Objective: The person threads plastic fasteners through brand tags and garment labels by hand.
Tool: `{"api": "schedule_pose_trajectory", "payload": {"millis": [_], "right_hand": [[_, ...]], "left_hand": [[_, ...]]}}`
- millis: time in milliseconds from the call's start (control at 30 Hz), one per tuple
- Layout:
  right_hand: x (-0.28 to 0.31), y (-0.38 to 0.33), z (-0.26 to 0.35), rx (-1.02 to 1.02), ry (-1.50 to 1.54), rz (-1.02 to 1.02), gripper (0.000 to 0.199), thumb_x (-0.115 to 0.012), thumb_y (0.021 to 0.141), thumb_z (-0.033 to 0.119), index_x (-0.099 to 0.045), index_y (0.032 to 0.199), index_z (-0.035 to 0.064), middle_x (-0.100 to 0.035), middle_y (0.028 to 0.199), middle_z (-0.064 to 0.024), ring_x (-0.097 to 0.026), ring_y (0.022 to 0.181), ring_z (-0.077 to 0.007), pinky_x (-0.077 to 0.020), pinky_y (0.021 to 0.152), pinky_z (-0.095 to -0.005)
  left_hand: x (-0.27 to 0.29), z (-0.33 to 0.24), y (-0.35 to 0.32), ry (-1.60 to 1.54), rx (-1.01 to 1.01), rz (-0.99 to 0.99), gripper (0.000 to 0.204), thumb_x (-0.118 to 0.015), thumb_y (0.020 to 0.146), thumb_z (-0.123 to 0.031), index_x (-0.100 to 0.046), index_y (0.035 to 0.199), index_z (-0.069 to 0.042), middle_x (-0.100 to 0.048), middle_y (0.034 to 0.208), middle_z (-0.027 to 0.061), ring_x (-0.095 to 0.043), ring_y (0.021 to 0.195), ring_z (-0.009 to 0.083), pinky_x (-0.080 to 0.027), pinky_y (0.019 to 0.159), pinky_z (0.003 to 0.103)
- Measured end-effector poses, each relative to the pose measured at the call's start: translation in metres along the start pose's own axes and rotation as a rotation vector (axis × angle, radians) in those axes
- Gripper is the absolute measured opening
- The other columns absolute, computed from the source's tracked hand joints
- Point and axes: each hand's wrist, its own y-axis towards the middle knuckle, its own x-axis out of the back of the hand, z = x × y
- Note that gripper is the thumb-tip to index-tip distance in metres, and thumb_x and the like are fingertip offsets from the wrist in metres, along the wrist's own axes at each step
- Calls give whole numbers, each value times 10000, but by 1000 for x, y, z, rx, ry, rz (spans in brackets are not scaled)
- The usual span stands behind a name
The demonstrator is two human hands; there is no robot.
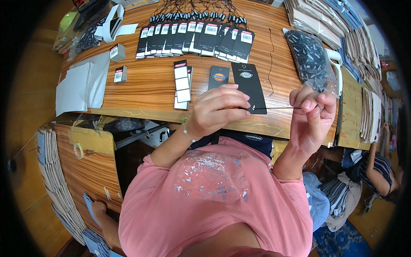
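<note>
My left hand (220, 105) is closed on the lower edge of a black hang tag (249, 83), which stands tilted over the table's near edge. From a hole at the tag's bottom a thin black string (278, 108) runs taut to the right. Its other end is pinched between the thumb and fingers of my right hand (314, 113). Just behind my left hand is a smaller dark grey tag (218, 76); whether those fingers touch it I cannot tell. Left of it, black-and-white label cards (182, 81) lie overlapped.
Finished-looking black tags with strings (197, 38) lie in a row at the back. A loose string (270, 60) and a plastic bag of black strings (304, 53) are right. Small sticker stacks (120, 74) and white sheets (77, 88) lie left. Folded garments (314, 21) are piled far right.
</note>
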Motion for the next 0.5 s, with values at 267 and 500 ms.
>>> {"api": "schedule_pose_trajectory", "payload": {"millis": [267, 500], "right_hand": [[-10, 1, -2, -93, 11, -10, 137, -554, 814, 70, -506, 925, 7, -559, 699, -113, -513, 597, -157, -417, 554, -230], [-13, -4, -5, -333, -315, -62, 189, -558, 768, -31, -538, 955, -52, -581, 751, -113, -559, 657, -137, -454, 587, -236]], "left_hand": [[-3, 0, -2, -92, 113, 14, 194, -653, 614, -5, -618, 801, -42, -608, 804, 83, -604, 771, 225, -490, 707, 330], [37, 29, -14, 45, 640, -23, 387, -672, 691, -158, -555, 1034, -20, -555, 1026, 122, -515, 967, 255, -424, 796, 315]]}}
